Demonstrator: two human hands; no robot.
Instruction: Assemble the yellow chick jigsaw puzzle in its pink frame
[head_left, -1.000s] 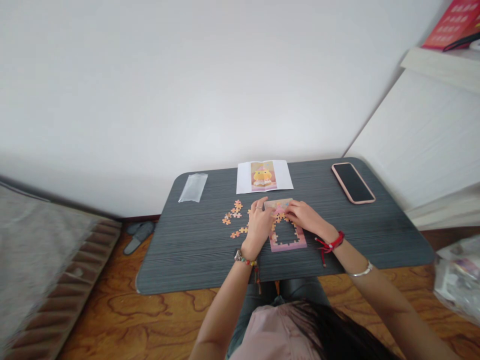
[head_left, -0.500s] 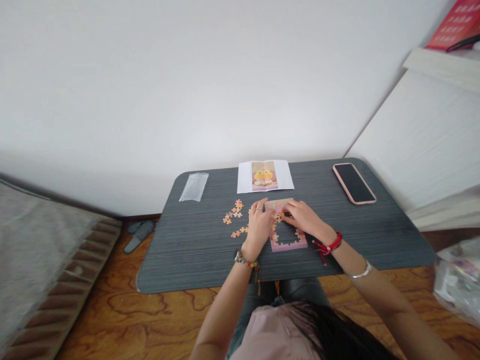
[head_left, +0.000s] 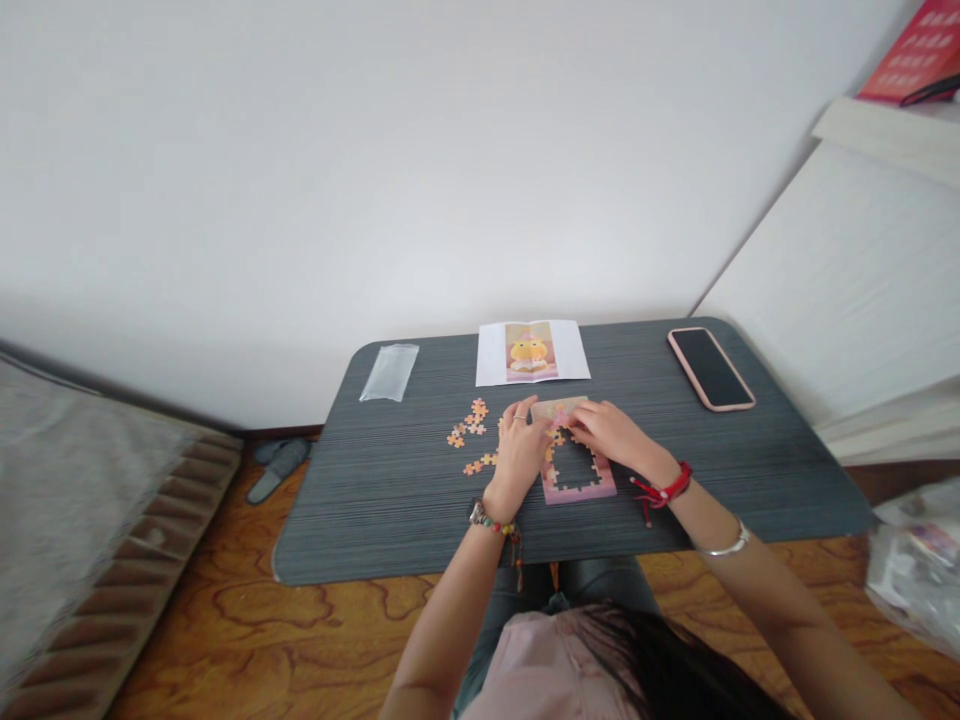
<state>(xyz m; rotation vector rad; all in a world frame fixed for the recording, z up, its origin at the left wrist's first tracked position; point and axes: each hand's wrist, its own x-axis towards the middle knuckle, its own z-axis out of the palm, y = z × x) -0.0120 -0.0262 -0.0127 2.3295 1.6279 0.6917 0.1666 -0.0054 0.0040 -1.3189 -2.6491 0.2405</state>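
A partly assembled jigsaw puzzle (head_left: pixel 581 492) lies on the dark table, its pink border framing an open gap in the middle. Along its upper left side, my left hand (head_left: pixel 519 450) grips the edge with bent fingers. My right hand (head_left: pixel 611 435) is over the puzzle's upper right part, thumb and fingertips drawn together low over the pieces; whatever is between them is hidden. Loose puzzle pieces (head_left: pixel 477 425) are scattered left of my left hand, and a short row of pieces (head_left: pixel 480 464) runs partly under it.
Behind the puzzle is a folded reference sheet (head_left: pixel 570 350) with a yellow cartoon figure. A clear plastic sleeve (head_left: pixel 389 372) lies at the table's back left, a phone (head_left: pixel 711 369) at the right. A white wall (head_left: pixel 450 160) stands directly behind the table (head_left: pixel 360 500).
My right hand's thumb and fingers have come closer together over the upper part of the puzzle. My left hand stays in place, and the view has shifted very slightly.
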